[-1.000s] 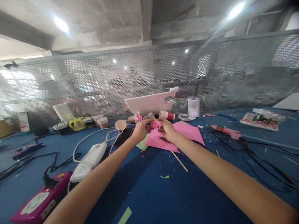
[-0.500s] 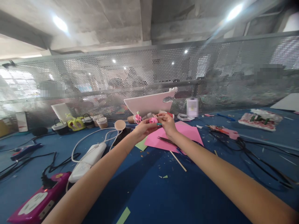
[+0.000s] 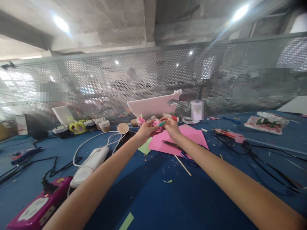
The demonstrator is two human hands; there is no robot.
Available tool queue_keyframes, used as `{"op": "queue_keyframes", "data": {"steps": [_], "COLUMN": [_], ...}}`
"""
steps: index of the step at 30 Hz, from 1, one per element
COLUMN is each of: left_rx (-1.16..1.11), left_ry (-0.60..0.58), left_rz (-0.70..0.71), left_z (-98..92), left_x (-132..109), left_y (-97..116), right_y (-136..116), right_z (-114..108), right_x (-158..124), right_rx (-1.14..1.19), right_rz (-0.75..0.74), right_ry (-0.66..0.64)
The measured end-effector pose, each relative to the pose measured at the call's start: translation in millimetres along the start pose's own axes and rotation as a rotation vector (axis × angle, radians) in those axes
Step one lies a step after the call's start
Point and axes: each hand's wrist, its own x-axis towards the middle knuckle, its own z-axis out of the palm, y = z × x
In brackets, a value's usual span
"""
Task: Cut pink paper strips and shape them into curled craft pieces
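Holding pink curl (image 3: 156,122); teal bit (image 3: 161,124) seemingly more exposed.

The left forearm (image 3: 100,174) and right forearm (image 3: 223,163) are bare and slim, narrowing towards the wrists. The left grip (image 3: 146,131) and right grip (image 3: 172,127) are ungloved. A teal patch (image 3: 161,124) shows by the left thumb's tip; whether it is worn is unclear.

A grey perforated screen (image 3: 100,76) stands behind the blue desk (image 3: 153,204), blurred shapes (image 3: 120,84) showing through it. Above, a beam (image 3: 150,22) crosses the bare grey ceiling (image 3: 107,25), with bright lamps (image 3: 61,23) at upper left and right.
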Motion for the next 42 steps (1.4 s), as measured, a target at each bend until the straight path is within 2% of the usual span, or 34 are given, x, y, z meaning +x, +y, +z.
{"op": "queue_keyframes", "data": {"steps": [6,14,17,21,31,35,38,42], "left_rx": [0.024,-0.072,-0.105,-0.082,0.065,0.16,0.216,0.205], "left_ry": [-0.019,0.128,0.163,0.143,0.098,0.063,0.012,0.006], "left_rz": [-0.027,-0.081,-0.138,-0.232,-0.296,-0.248,-0.204,-0.199], "left_z": [-8.6,-16.9,-19.3,-22.1,-17.2,-15.7,-18.5,-20.0], "left_x": [1.6,3.5,4.6,5.1,0.6,4.3,8.4,7.1], "left_y": [2.0,6.5,7.3,6.9,10.6,2.7,-2.5,0.4], "right_y": [-0.3,3.8,6.7,11.7,17.0,13.1,11.7,10.7], "right_z": [0.8,-2.1,-2.2,0.1,3.9,7.0,7.4,7.1], "right_x": [-0.3,-2.2,-4.3,-7.8,-12.1,-14.9,-14.1,-12.2], "right_rx": [0.002,-0.013,-0.05,-0.079,-0.157,-0.185,-0.19,-0.168], "right_rz": [0.018,0.079,0.074,0.101,0.065,0.026,-0.011,-0.024], "right_ry": [0.024,0.139,0.114,0.045,-0.014,-0.104,-0.081,-0.048]}}
